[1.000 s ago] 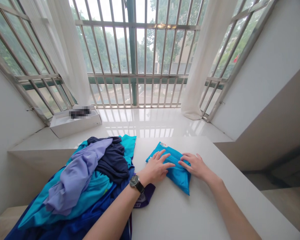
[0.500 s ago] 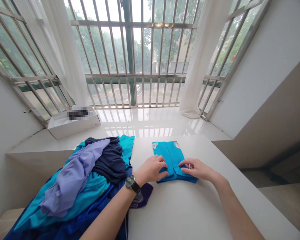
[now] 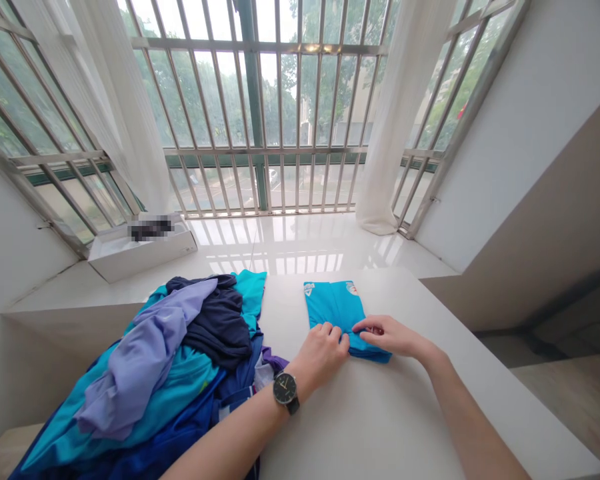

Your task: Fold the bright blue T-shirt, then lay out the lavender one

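Observation:
A folded turquoise garment (image 3: 336,317) lies flat on the white table (image 3: 380,427), with small printed patches at its far end. My left hand (image 3: 321,355) curls its fingers over the garment's near edge. My right hand (image 3: 385,335) pinches the same edge from the right, and the two hands nearly meet. To the left of my left forearm lies a heap of clothes (image 3: 155,360) in lilac, navy, turquoise and royal blue. A black-strapped wristwatch (image 3: 285,390) sits on my left wrist.
Beyond the table runs a glossy white window sill (image 3: 290,253) holding a white box (image 3: 140,257) with a blurred item on it. Metal window bars (image 3: 260,113) and white curtains (image 3: 135,113) stand behind the sill. The table's right edge drops to a lower floor.
The garment has gone from a loose diagonal bundle to a flat, squared, narrower fold. My hands have moved closer together at its near edge. My left forearm now lies farther right.

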The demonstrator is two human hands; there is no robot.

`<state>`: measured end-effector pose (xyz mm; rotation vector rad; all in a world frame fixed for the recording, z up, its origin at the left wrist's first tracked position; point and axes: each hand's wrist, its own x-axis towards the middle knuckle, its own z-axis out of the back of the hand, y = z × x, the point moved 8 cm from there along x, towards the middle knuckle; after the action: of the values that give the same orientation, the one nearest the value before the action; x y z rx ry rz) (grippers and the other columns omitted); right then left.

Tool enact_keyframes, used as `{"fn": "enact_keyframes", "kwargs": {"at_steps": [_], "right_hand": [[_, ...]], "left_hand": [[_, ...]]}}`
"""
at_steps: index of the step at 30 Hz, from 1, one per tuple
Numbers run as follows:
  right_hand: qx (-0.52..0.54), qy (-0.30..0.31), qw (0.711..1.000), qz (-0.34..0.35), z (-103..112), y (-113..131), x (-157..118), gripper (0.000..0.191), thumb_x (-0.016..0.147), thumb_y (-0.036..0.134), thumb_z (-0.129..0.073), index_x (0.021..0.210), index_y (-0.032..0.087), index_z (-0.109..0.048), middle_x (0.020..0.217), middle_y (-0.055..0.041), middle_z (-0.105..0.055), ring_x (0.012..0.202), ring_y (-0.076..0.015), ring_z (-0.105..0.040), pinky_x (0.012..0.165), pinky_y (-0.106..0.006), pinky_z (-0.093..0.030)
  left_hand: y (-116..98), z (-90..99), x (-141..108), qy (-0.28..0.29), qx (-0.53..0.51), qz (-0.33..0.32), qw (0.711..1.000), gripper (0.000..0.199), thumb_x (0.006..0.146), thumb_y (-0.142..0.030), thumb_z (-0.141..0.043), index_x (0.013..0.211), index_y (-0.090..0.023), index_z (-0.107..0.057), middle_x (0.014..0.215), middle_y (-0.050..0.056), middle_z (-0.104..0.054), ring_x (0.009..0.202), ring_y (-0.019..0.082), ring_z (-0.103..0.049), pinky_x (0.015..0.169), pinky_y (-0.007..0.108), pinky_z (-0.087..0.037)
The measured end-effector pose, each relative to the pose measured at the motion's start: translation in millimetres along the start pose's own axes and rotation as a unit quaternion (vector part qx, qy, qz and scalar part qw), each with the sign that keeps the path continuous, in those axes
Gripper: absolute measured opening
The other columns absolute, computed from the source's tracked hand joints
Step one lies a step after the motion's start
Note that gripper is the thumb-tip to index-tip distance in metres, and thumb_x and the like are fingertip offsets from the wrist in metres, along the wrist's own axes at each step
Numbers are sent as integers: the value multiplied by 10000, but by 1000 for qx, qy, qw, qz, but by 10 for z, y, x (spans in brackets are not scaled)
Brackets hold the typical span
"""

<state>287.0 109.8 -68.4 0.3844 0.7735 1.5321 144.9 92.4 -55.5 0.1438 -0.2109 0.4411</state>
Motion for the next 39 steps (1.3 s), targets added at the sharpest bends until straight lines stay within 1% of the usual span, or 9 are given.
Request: {"fn": "enact_keyframes", "kwargs": {"at_steps": [4, 7, 12, 18, 21, 26, 31, 36, 39], "right_hand": [[-24, -17, 999, 27, 6, 63, 25, 356, 848, 460, -542, 905, 201, -780, 820, -48, -664, 712, -185, -563, 668, -302, -465], [-53, -73, 994, 62, 103, 200, 0, 401, 865, 542, -533, 854, 223, -774, 934, -72, -640, 859, -221, -604, 828, -352, -494], [14, -41, 996, 84, 166, 266, -80, 451, 754, 584, -701, 1086, 281, -729, 1263, -71, -609, 1222, -295, -533, 1081, -401, -395], [72, -39, 996, 42, 101, 102, -43, 1002, 533, 515, -876, 1427, 276, -489, 1515, -94, -441, 1414, -364, -336, 1167, -523, -276], [82, -62, 988, 114, 15, 300, 4, 844, 552, 465, -880, 1324, 267, -603, 1449, -86, -525, 1415, -371, -335, 1177, -531, -257], [161, 55, 978, 120, -245, 476, 10, 585, 657, 446, -824, 1197, 270, -686, 1110, -51, -734, 1052, -318, -667, 941, -461, -535], [125, 72, 983, 112, -283, 450, -33, 779, 550, 400, -894, 1276, 273, -644, 1228, -40, -693, 1227, -348, -562, 1061, -462, -450], [112, 6, 987, 119, -286, 439, 24, 537, 705, 431, -791, 1207, 272, -686, 1259, -39, -682, 1183, -330, -600, 1045, -487, -466], [143, -18, 980, 138, -259, 460, 57, 481, 750, 427, -759, 1203, 279, -689, 1260, -30, -682, 1181, -329, -606, 1040, -501, -476]], "left_hand": [[-141, -72, 32, 5, 43, -1, 999, 154, 910, -68, -442, 972, -104, -578, 826, 87, -577, 756, 225, -557, 591, 329, -416], [-118, -89, 95, 15, 29, 11, 999, 178, 917, -64, -423, 988, -110, -580, 839, 90, -597, 775, 223, -578, 611, 319, -425], [330, -102, 150, 53, -110, 123, 985, 169, 929, -176, -455, 921, -156, -622, 843, 88, -663, 758, 225, -625, 640, 305, -427], [837, -50, 51, 31, -321, 188, 928, 245, 866, -240, -471, 637, -181, -532, 572, -28, -475, 557, 124, -453, 541, 250, -291], [772, -52, 32, 77, -448, 119, 883, 256, 828, -242, -486, 584, -179, -445, 543, -59, -339, 535, 94, -340, 509, 237, -256], [593, -32, -35, 162, -577, 38, 800, 276, 838, -368, -538, 654, -166, -495, 581, -63, -340, 556, 85, -322, 501, 222, -266], [677, -20, -77, 170, -590, 61, 787, 339, 841, -427, -556, 636, -164, -494, 579, -61, -311, 546, 82, -289, 496, 231, -243], [739, 12, -101, 148, -605, 84, 778, 399, 836, -464, -598, 603, -163, -478, 557, -67, -301, 524, 76, -256, 483, 239, -210], [833, 42, -117, 113, -632, 122, 757, 426, 857, -540, -591, 711, -141, -617, 596, -41, -464, 553, 88, -376, 508, 222, -272]]}}
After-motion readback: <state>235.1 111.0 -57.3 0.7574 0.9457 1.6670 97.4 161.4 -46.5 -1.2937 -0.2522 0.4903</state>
